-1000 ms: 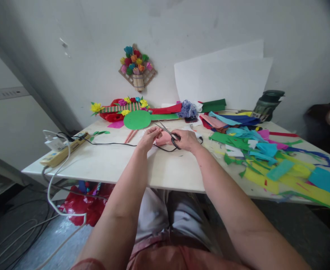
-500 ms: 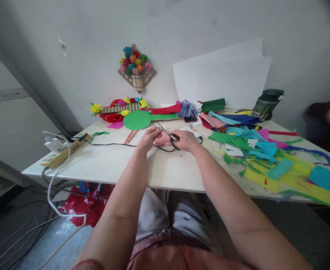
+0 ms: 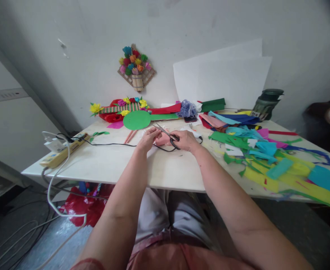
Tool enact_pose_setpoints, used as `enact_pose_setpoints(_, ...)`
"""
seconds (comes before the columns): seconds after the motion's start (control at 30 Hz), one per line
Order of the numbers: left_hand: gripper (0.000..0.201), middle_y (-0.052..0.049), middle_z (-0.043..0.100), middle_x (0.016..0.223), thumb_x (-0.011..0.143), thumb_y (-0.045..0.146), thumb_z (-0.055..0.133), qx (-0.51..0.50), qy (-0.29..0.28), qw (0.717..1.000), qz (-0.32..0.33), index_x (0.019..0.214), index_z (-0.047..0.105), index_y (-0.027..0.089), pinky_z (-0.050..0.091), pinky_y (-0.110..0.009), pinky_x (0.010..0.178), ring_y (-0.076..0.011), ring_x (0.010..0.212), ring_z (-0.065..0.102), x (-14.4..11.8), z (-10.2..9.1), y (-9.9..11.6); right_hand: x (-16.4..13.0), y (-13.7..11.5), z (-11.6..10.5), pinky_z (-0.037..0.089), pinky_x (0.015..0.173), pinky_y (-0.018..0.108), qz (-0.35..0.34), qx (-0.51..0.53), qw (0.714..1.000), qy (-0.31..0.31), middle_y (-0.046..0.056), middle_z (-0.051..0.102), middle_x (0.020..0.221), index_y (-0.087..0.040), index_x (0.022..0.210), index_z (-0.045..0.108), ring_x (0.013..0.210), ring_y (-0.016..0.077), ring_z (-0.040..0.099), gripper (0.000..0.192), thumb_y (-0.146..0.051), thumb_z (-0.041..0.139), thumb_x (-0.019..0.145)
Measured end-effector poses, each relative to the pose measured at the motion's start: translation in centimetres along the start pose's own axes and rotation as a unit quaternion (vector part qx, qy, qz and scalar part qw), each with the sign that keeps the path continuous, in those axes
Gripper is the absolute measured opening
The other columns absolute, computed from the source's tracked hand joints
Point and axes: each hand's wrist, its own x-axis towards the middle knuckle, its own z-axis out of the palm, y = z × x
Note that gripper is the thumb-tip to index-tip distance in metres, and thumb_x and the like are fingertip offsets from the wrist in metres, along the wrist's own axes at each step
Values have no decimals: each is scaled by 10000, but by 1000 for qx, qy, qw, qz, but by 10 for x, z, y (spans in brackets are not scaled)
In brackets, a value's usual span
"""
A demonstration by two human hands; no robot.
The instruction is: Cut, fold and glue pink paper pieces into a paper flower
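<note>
A pair of scissors (image 3: 166,132) with black handles is in my right hand (image 3: 187,140), whose fingers are closed round the loops. The blades point up and left, across to the fingertips of my left hand (image 3: 150,138). That hand is closed in a pinch; what lies between its fingers is too small to make out. Pink paper (image 3: 162,140) lies between the two hands, beneath the scissors. A black cord (image 3: 114,144) crosses the table and passes below both hands. Just beyond them is a green paddle-shaped piece (image 3: 137,120) with a round end and a long strip.
Coloured paper scraps (image 3: 266,150) cover the table's right side, with a dark green bottle (image 3: 267,105) behind them. A yellow power strip (image 3: 66,150) with a white plug stands at the left edge. A paper-flower garland (image 3: 122,108) and blue yarn (image 3: 187,108) lie at the back.
</note>
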Motion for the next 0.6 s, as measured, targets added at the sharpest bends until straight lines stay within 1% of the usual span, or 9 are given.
enact_pose_setpoints(0.17,257,18,482,549,696,347,698,-14,-10,1000,2,643,551,142,298,-224,523,-73,518,413,1,-1,0,2,0,1,356,582,236,4,12,1000,7,-4,711,783,-254,945,709,678,156,605,270,-359,624,712)
enact_pose_setpoints(0.27,255,21,476,553,706,356,695,-9,-16,1000,6,667,563,142,290,-225,521,-71,512,398,1,-1,1,3,2,3,362,579,235,4,11,1000,21,5,715,783,-246,932,717,676,156,608,246,-333,608,730)
enact_pose_setpoints(0.43,273,12,506,571,713,390,690,13,-14,999,26,665,582,144,316,-236,555,-82,540,429,1,-2,0,4,6,5,390,610,238,1,20,999,47,21,721,849,-230,1027,696,711,161,625,308,-252,572,745)
enact_pose_setpoints(0.6,258,11,524,586,717,388,688,22,-3,999,36,683,590,152,342,-239,592,-90,565,458,2,-5,-3,1,5,4,412,654,252,-16,1,997,76,24,714,885,-227,1069,672,755,173,630,337,-265,557,754)
